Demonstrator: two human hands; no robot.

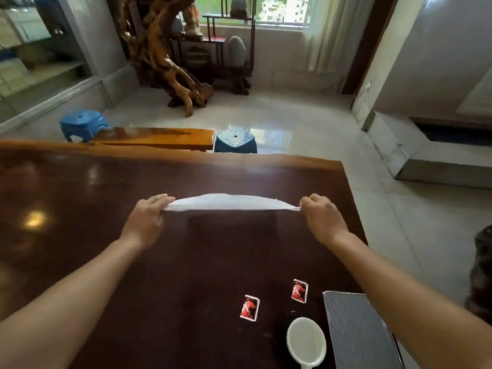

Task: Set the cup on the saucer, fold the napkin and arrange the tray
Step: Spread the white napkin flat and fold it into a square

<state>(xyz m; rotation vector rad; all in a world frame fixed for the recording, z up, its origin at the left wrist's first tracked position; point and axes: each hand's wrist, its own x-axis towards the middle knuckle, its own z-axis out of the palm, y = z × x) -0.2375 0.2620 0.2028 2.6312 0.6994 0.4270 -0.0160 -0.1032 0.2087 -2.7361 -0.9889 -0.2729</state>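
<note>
A white napkin is stretched above the dark wooden table, seen nearly edge-on. My left hand pinches its left end and my right hand pinches its right end. At the near right lies a grey ribbed tray, partly under my right forearm. Beside it on the table sits a white round dish, likely the saucer. No cup is in view.
Two small red-and-white packets lie on the table near the white round dish. Beyond the table's far edge stand a wooden bench and two blue stools. The table's right edge drops to tiled floor.
</note>
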